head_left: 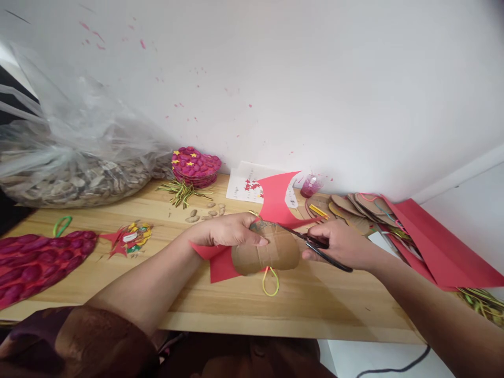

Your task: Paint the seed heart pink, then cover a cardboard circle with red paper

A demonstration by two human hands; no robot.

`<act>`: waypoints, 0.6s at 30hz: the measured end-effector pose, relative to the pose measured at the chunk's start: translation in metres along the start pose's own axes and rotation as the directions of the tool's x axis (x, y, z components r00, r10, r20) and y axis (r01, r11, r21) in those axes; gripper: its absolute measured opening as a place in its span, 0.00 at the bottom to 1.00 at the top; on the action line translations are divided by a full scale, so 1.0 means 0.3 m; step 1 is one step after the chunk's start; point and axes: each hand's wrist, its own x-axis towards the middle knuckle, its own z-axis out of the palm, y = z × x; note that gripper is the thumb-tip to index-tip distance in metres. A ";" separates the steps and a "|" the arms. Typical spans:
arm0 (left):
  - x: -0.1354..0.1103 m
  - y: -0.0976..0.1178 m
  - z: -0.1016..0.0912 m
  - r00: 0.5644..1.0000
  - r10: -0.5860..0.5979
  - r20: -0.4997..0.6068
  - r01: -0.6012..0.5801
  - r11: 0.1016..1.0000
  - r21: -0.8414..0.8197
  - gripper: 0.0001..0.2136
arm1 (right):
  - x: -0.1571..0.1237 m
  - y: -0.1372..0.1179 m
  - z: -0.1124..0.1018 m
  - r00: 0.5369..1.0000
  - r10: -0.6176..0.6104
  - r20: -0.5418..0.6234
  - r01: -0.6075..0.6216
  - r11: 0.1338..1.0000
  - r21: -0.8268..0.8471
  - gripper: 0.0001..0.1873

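My left hand [232,231] grips a brown cardboard cutout [271,249] with rounded lobes, its thumb lying on top. Red paper [275,197] lies against the cutout and sticks out beyond it at the back and at the left. A yellow-green cord loop [271,283] hangs from the cutout's near edge. In my right hand [338,244] is a pair of black-handled scissors [325,254], fingers in the handles. The blades point left and meet the red paper along the cutout's far edge; part of them is hidden.
A clear plastic bag of shells [79,178] stands at the left. Purple-red decorated pieces [197,165] are stacked by the wall, near loose nuts [192,216]. Cardboard discs [354,205] and folded red paper [441,241] lie right. A purple cup [311,186] stands behind.
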 end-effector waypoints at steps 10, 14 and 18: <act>-0.003 0.024 0.005 1.000 0.019 0.011 -0.019 1.000 -0.017 0.08 | 0.012 -0.012 -0.024 0.999 -0.030 0.028 0.029 0.999 0.021 0.31; -0.005 0.024 0.010 0.999 0.029 0.017 -0.028 0.999 -0.046 0.10 | 0.011 -0.018 -0.031 0.997 -0.056 0.043 0.055 0.998 0.018 0.32; -0.002 0.016 0.010 0.999 0.031 0.028 -0.030 0.999 -0.023 0.10 | 0.010 -0.027 -0.029 0.999 -0.008 0.033 0.009 1.000 -0.025 0.31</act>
